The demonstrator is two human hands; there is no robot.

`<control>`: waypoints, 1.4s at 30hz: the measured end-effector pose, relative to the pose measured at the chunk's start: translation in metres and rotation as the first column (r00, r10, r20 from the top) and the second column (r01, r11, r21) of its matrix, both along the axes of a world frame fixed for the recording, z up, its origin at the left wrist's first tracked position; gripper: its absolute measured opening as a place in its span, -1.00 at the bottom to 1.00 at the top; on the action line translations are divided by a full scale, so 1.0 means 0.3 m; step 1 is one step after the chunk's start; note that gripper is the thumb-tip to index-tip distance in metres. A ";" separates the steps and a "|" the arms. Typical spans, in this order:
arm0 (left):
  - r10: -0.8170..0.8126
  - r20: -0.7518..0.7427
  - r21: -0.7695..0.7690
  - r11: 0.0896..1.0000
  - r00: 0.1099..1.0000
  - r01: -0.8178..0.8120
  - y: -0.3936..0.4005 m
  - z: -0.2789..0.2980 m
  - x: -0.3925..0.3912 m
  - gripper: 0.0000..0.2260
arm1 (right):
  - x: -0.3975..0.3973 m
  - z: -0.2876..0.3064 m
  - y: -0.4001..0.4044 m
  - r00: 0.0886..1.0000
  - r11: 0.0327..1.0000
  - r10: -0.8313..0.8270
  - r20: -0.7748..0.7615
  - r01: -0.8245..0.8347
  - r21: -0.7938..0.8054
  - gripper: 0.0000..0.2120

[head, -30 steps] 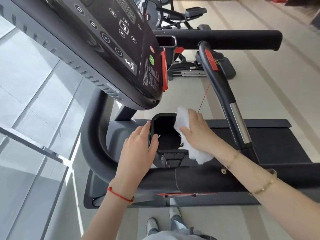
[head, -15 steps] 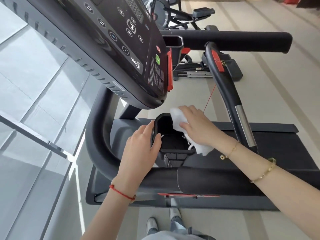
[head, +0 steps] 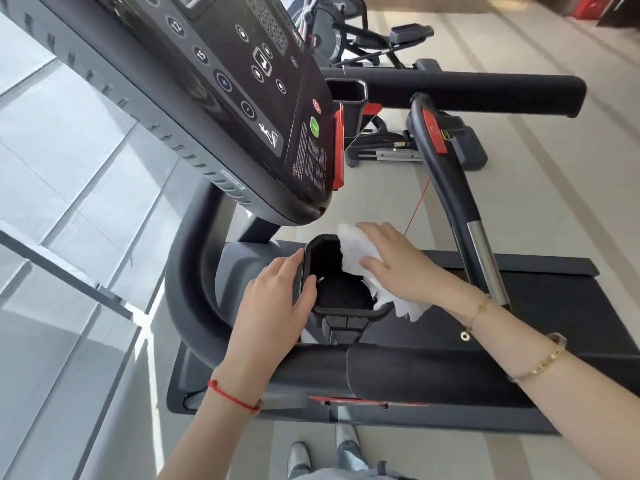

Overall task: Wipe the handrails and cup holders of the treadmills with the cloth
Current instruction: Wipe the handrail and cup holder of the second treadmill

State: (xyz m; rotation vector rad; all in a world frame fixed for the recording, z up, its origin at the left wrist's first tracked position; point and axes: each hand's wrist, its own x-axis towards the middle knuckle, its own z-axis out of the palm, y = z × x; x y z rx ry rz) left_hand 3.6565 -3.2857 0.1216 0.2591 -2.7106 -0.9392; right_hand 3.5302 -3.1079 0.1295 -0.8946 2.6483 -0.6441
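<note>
A black cup holder (head: 343, 308) hangs below the treadmill console (head: 221, 98). My left hand (head: 277, 299) grips its left wall, thumb inside the rim and fingers outside. My right hand (head: 398, 265) presses a white cloth (head: 356, 254) against the holder's right and far rim; the cloth's loose end hangs over the right edge under my wrist. A second cup holder (head: 346, 91) sits on the console's far side. The near padded handrail (head: 433, 372) runs under my right forearm, and the far handrail (head: 467, 91) lies beyond the console.
A curved black grip bar (head: 450, 188) with a silver sensor and a red tag rises right of the holder. The treadmill belt (head: 554, 306) lies below. Glass panels (head: 69, 202) are at left. Another exercise machine (head: 363, 36) stands behind. My shoes (head: 322, 448) show at the bottom.
My right hand has slid the cloth from the holder's right side up along its far rim. My left hand keeps its grip on the left wall.
</note>
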 end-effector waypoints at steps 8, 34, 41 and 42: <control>-0.047 0.008 0.000 0.999 0.999 0.047 -0.008 0.013 0.017 -0.61 | 0.092 0.044 0.095 0.986 0.965 -0.168 0.007 0.166 -0.202 -0.61; -0.082 -0.045 0.013 0.996 0.996 0.083 -0.011 0.017 0.081 -0.68 | 0.257 0.046 0.023 0.927 0.955 0.287 -0.243 -0.258 0.145 -0.74; -0.052 -0.014 -0.044 0.998 0.999 0.051 -0.004 0.014 0.046 -0.61 | 0.168 0.080 0.078 0.978 0.964 0.122 -0.172 -0.158 -0.215 -0.69; -0.046 -0.012 -0.051 0.998 0.999 0.045 0.000 0.014 0.036 -0.60 | 0.135 0.082 0.062 0.970 0.965 0.060 -0.234 -0.117 -0.235 -0.66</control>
